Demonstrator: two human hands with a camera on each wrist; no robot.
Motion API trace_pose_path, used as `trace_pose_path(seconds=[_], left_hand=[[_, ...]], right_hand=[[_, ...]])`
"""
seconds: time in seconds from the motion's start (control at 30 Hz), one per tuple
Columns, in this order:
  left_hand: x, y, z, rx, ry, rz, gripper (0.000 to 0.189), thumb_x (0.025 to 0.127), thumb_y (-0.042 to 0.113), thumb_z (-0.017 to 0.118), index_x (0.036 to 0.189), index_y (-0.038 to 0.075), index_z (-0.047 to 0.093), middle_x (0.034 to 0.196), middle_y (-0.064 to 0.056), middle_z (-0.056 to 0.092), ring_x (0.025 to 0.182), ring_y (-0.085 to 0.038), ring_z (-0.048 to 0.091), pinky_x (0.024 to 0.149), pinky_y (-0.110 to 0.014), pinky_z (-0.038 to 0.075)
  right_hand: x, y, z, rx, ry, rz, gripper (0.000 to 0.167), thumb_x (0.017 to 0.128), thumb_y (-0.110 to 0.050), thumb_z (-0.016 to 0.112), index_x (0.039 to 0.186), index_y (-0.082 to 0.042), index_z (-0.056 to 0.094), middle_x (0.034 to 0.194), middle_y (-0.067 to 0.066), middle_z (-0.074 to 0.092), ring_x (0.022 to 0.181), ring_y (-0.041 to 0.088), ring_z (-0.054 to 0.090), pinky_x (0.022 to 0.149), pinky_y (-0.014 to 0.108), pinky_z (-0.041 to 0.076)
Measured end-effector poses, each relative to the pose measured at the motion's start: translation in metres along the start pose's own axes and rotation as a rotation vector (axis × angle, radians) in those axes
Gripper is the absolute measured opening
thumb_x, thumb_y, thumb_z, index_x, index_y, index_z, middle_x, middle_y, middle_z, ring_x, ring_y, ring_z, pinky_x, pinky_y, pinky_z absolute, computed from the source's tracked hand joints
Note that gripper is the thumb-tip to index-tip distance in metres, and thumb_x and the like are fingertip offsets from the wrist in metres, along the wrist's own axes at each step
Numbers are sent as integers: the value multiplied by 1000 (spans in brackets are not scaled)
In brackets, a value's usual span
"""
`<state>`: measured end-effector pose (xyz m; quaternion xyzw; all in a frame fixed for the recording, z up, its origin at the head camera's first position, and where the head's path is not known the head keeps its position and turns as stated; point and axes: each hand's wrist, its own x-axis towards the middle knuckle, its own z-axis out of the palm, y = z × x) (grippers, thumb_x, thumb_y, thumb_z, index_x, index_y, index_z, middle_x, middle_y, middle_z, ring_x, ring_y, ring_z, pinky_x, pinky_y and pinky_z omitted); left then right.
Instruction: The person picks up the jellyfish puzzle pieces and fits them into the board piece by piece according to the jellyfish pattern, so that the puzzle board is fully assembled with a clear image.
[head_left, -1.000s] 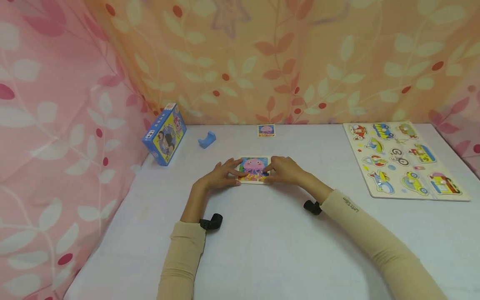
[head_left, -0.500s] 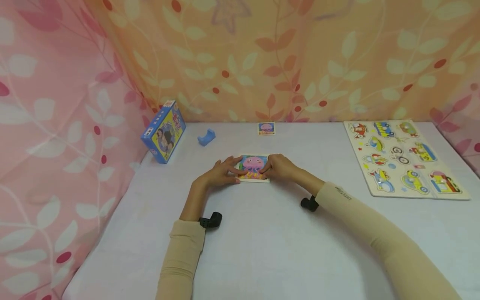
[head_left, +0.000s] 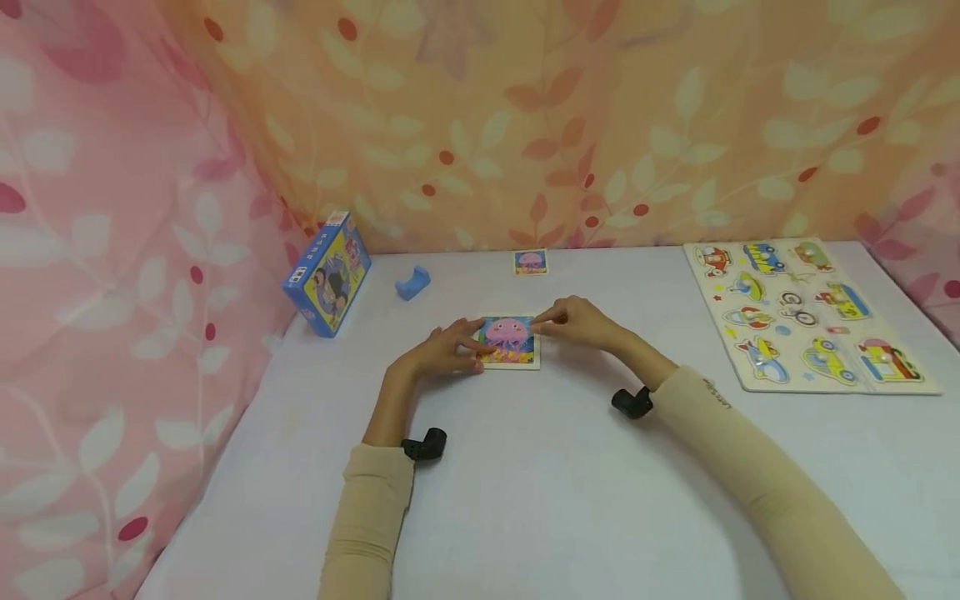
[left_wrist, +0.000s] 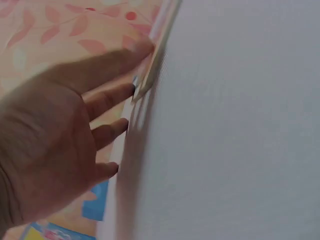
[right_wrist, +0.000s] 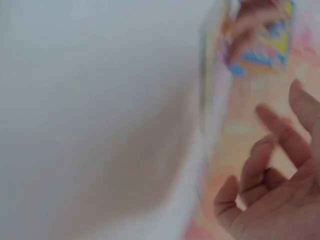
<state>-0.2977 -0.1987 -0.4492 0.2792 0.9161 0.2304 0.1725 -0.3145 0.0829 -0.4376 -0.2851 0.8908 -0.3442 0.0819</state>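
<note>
A small square jellyfish picture puzzle in a pale frame lies flat on the white-covered table. My left hand rests at its left side, fingers spread over the edge and thumb by the lower left corner. In the left wrist view those fingers reach out to the puzzle's thin edge. At the upper right edge hovers my right hand, fingertips close to the frame. The blurred right wrist view has its thumb and index finger apart, other fingers loosely bent, nothing between them.
A small matching jellyfish card lies at the back. To the left are a blue box standing upright and a blue curved holder. A large vehicle peg puzzle board lies on the right. Patterned cloth hangs behind.
My right hand has moved from the puzzle's lower right area up to its upper right edge, its fingers straightening and uncovering the picture's right side. The left hand keeps its place.
</note>
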Motion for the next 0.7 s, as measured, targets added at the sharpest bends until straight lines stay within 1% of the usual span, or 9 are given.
trace_pose_path(seconds=[0.03,0.1,0.17,0.23,0.3,0.37,0.4,0.53,0.7], left_hand=[[0,2,-2,-4,2,-14,40,85,31,64,123,20,60,152,-7,26,142,-33,12,111,-60,7],[2,6,-5,-3,30,-34,41,86,31,62,124,17,59,149,-11,31,141,-35,15,111,-59,12],[5,11,-9,43,84,-66,50,87,36,60,133,18,51,150,-11,30,141,-36,12,111,-60,12],[11,16,-11,147,155,-100,68,85,47,59,143,21,35,153,-9,22,142,-35,6,109,-64,7],[18,20,-11,260,217,-134,85,81,58,57,148,26,17,156,-5,10,143,-32,-1,107,-67,3],[25,23,-8,350,261,-154,96,76,66,56,149,28,5,157,-2,2,143,-31,-3,107,-67,0],[27,24,-6,375,263,-166,99,76,68,55,149,28,2,157,-1,-1,144,-30,-3,107,-67,-1],[32,26,2,378,244,-203,100,75,71,53,149,29,1,157,0,0,144,-29,-3,108,-65,-3],[32,24,4,367,241,-213,99,74,72,52,149,28,4,157,-1,3,144,-29,-2,108,-65,-3]], right_hand=[[-4,1,-6,-40,26,11,43,85,-34,64,119,-7,63,91,12,60,81,23,49,69,33,42],[-13,3,-18,-153,52,62,60,86,-43,61,134,-10,49,114,17,56,102,32,50,83,46,44],[-22,6,-29,-282,30,132,79,83,-53,57,146,-16,28,140,20,37,127,41,34,95,63,34],[-29,8,-35,-377,-19,207,92,80,-62,56,149,-22,10,153,18,9,138,47,7,95,76,17],[-34,12,-37,-423,-74,272,100,76,-67,55,149,-25,1,154,18,-9,135,52,-10,89,82,7],[-38,17,-35,-439,-116,314,104,74,-71,54,149,-26,-2,152,20,-15,133,55,-15,85,84,4],[-40,20,-32,-438,-129,324,105,73,-72,54,149,-25,-1,152,21,-16,132,56,-15,84,84,3],[-44,30,-20,-433,-166,335,104,72,-75,50,149,-24,1,152,21,-15,132,57,-14,84,85,2],[-44,35,-14,-444,-146,326,102,73,-75,50,149,-24,3,152,22,-13,131,57,-14,84,85,1]])
